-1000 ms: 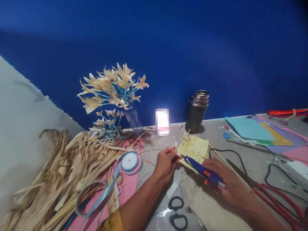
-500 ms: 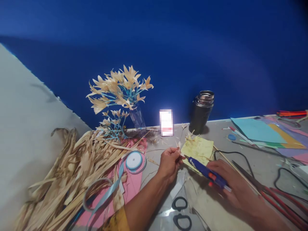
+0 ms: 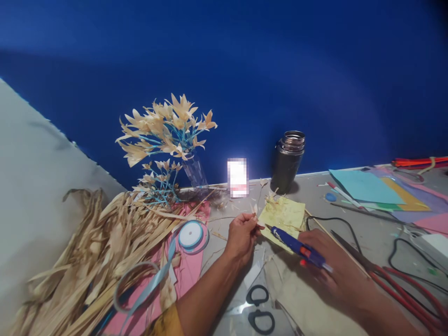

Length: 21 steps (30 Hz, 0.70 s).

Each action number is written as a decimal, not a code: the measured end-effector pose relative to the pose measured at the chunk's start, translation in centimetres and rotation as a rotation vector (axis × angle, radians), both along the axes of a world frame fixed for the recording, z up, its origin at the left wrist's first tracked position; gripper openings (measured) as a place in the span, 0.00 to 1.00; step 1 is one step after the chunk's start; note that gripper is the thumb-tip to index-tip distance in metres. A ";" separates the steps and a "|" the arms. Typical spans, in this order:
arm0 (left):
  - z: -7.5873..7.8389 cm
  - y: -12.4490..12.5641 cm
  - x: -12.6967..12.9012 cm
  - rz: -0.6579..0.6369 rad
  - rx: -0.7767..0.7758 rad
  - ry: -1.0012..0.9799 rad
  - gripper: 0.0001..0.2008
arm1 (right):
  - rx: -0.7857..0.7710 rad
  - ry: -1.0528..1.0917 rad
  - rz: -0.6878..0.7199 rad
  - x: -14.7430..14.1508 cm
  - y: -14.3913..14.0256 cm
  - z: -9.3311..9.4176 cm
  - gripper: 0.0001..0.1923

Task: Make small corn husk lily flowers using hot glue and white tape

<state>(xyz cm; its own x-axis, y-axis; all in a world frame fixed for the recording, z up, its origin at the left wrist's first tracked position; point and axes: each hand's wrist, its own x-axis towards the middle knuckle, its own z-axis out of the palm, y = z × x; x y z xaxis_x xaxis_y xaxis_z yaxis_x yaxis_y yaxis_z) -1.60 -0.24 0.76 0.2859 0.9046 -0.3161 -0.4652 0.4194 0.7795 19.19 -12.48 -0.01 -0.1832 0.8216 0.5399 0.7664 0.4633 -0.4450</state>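
Left hand (image 3: 241,236) pinches small pale dried-leaf piece (image 3: 254,211), likely a petal; right hand (image 3: 327,263) grips blue hot-glue gun (image 3: 297,246), nozzle near yellow paper sheet (image 3: 283,214).

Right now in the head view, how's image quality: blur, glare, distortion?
Head view: dim, blue-tinted light with soft shadows. The right hand around the glue gun looks smeared by motion; the left hand is sharper. A bright pixelated patch by the wall is blown out. The table edge bows and the frame tilts, typical of a wide lens. The metal flask rim glints faintly.
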 end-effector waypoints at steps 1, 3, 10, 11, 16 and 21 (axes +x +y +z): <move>0.0 0.0 0.0 0.000 0.001 -0.003 0.16 | -0.003 -0.013 -0.002 0.0 0.0 0.0 0.15; 0.0 0.1 -0.1 0.008 0.003 -0.006 0.16 | -0.014 -0.020 -0.020 0.1 -0.1 -0.2 0.15; -0.3 0.1 0.1 0.023 0.004 -0.002 0.16 | 0.002 -0.028 -0.030 -0.3 0.1 -0.2 0.14; -0.3 0.0 0.1 0.020 0.002 -0.004 0.16 | 0.003 -0.041 -0.023 -0.4 0.2 -0.1 0.14; 0.1 0.2 -0.1 0.025 -0.003 -0.011 0.16 | -0.005 -0.055 -0.015 -0.2 0.2 0.1 0.12; 0.0 0.3 0.0 0.039 0.005 -0.017 0.15 | 0.019 0.006 -0.030 -0.2 0.0 0.3 0.13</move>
